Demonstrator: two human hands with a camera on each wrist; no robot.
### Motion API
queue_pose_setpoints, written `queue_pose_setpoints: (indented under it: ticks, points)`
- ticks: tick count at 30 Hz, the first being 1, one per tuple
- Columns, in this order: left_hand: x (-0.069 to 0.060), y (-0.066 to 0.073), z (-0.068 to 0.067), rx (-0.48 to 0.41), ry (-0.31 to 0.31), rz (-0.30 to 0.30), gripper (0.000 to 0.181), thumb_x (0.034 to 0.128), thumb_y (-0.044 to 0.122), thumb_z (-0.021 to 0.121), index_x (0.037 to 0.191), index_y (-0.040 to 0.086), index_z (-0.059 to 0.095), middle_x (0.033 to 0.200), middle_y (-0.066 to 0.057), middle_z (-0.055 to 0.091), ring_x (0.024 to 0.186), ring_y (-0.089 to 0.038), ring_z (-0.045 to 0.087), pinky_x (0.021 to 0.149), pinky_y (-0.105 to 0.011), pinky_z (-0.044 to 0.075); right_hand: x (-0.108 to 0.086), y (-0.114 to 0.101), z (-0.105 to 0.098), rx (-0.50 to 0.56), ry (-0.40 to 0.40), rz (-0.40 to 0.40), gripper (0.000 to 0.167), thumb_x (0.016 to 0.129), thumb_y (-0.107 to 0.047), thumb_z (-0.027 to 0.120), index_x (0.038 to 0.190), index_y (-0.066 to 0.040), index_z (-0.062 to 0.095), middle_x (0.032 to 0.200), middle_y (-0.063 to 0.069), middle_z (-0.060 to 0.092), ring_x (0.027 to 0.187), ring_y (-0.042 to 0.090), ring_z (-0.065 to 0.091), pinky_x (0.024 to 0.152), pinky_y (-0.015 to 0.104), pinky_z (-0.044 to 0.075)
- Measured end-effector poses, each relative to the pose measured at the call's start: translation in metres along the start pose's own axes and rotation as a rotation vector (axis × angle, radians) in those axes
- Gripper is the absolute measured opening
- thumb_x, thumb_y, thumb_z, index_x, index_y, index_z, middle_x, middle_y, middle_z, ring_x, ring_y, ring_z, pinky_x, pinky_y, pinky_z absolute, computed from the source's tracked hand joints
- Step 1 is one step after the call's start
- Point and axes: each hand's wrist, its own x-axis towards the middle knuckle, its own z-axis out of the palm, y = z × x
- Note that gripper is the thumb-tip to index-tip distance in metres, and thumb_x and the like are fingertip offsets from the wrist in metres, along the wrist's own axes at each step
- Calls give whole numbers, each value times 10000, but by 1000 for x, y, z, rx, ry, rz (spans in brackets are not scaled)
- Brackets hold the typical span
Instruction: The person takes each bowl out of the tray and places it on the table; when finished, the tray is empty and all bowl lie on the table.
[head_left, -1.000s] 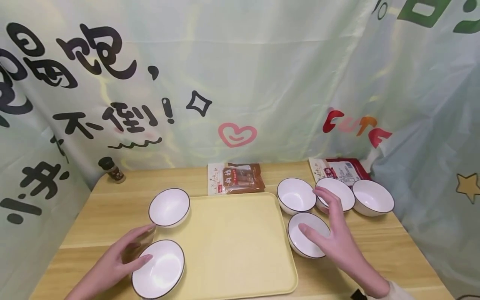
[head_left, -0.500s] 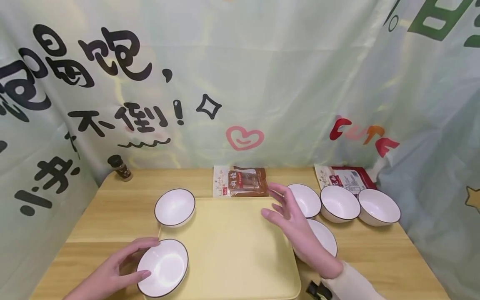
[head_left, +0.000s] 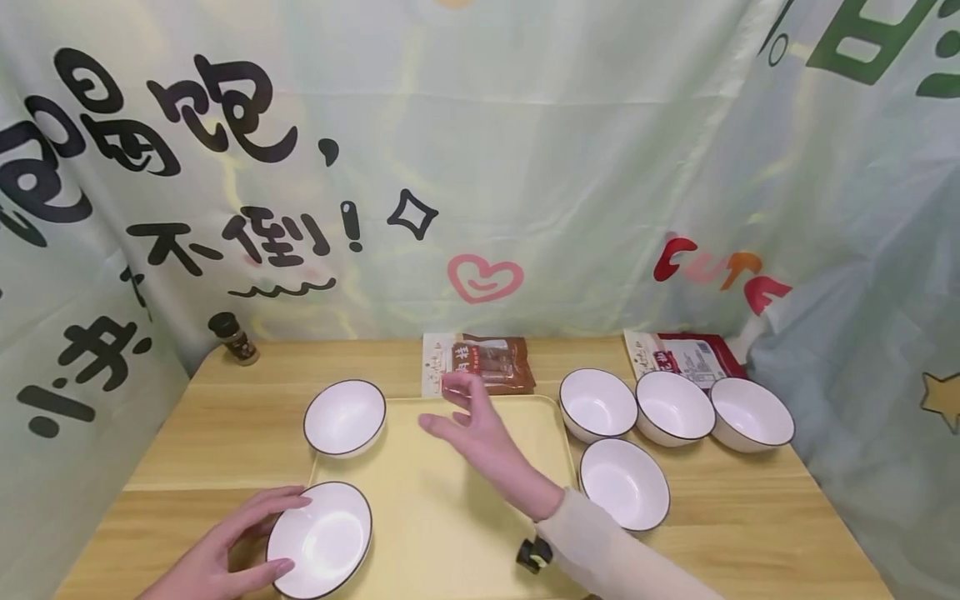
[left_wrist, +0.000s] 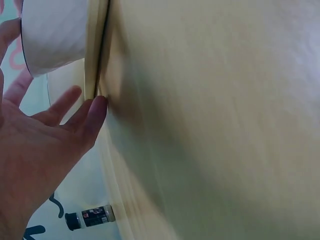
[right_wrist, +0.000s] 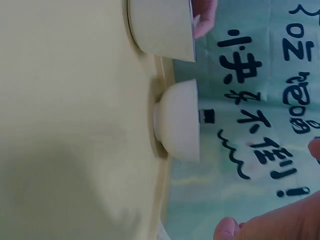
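My left hand (head_left: 225, 550) holds the left side of the near white dark-rimmed bowl (head_left: 322, 537), thumb and forefinger at its rim. In the left wrist view, other fingers of this hand meet the edge of the pale yellow tray (left_wrist: 94, 45). A second white bowl (head_left: 345, 417) stands behind, on the tray's far left corner. Over the tray (head_left: 420, 542), my right hand (head_left: 487, 437) hangs with fingers spread and nothing in them, pointing toward that far bowl. In the right wrist view both left bowls show side-on, and part of my right hand (right_wrist: 280, 220) is visible.
Several more white bowls stand right of the tray, one in front (head_left: 624, 485) of a row (head_left: 675, 407). A brown packet (head_left: 487, 364) and a red packet (head_left: 693, 358) lie at the back. A small spice jar (head_left: 234, 339) stands back left; a printed curtain (head_left: 570, 208) rises behind.
My right hand has swept left from above the right-hand bowls to over the tray. My left hand has closed in on the near left bowl. The bowls stay in place; the camera shifted slightly.
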Motion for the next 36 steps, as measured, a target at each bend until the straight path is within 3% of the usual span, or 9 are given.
queue_pose_setpoints:
  ticks: [1, 4, 10, 14, 17, 23, 30, 36]
  points:
    - [-1, -1, 0, 6, 2, 25, 657, 931, 32, 856, 1523, 176, 612, 1569, -47, 550, 1400, -6, 490, 1079, -174, 421, 3, 2, 7, 7, -10, 7, 778, 959, -269, 833, 1572, -48, 408, 1620, 131, 450, 1507, 339, 436, 1240, 552, 321]
    - [-3, 1, 1, 11, -9, -16, 706, 930, 74, 871, 1561, 208, 583, 1580, 1, 544, 1398, -1, 485, 1069, -185, 424, 14, 9, 25, 21, -34, 14, 838, 936, -257, 857, 1588, -64, 367, 1631, 130, 415, 1507, 344, 428, 1237, 564, 318]
    - [-5, 3, 0, -11, -76, -207, 741, 948, 196, 878, 1602, 292, 543, 1629, 11, 511, 1408, 30, 446, 1075, -225, 407, 35, 21, 51, -44, -89, 48, 984, 875, -272, 914, 1639, -120, 313, 1671, 119, 354, 1535, 384, 380, 1205, 607, 363]
    - [-6, 1, -4, -53, -154, -379, 791, 963, 264, 855, 1645, 374, 468, 1690, 16, 419, 1424, 74, 359, 1112, -296, 385, 47, 31, 67, -97, -138, 81, 1118, 829, -294, 953, 1686, -135, 252, 1682, 130, 329, 1553, 376, 356, 1197, 602, 373]
    - [-7, 0, -5, -80, -173, -438, 823, 961, 283, 850, 1662, 398, 434, 1712, 6, 379, 1429, 77, 331, 1120, -325, 380, 56, 38, 78, -115, -159, 89, 1193, 792, -284, 981, 1700, -132, 222, 1653, 115, 351, 1522, 329, 389, 1191, 576, 382]
    - [-9, 1, -2, -52, -132, -351, 835, 947, 271, 869, 1658, 380, 446, 1680, 58, 425, 1403, 83, 356, 1096, -311, 399, 67, 47, 95, -207, -141, 100, 1262, 697, -304, 1045, 1686, -194, 269, 1606, 59, 397, 1368, 274, 514, 1128, 525, 447]
    - [-13, -13, 9, 43, -32, -63, 926, 882, 151, 915, 1677, 192, 442, 1659, 1, 478, 1432, 63, 399, 1087, -133, 297, 72, 48, 108, -330, -130, 50, 1314, 640, -289, 1077, 1685, -180, 288, 1585, 73, 440, 1305, 257, 562, 1067, 457, 501]
    - [-14, -12, 10, 58, -39, -43, 929, 888, 137, 901, 1685, 210, 428, 1642, 54, 478, 1407, 44, 414, 1062, -152, 340, 73, 47, 109, -393, -141, 33, 1350, 620, -289, 1087, 1701, -183, 284, 1582, 60, 454, 1282, 249, 588, 1043, 450, 526]
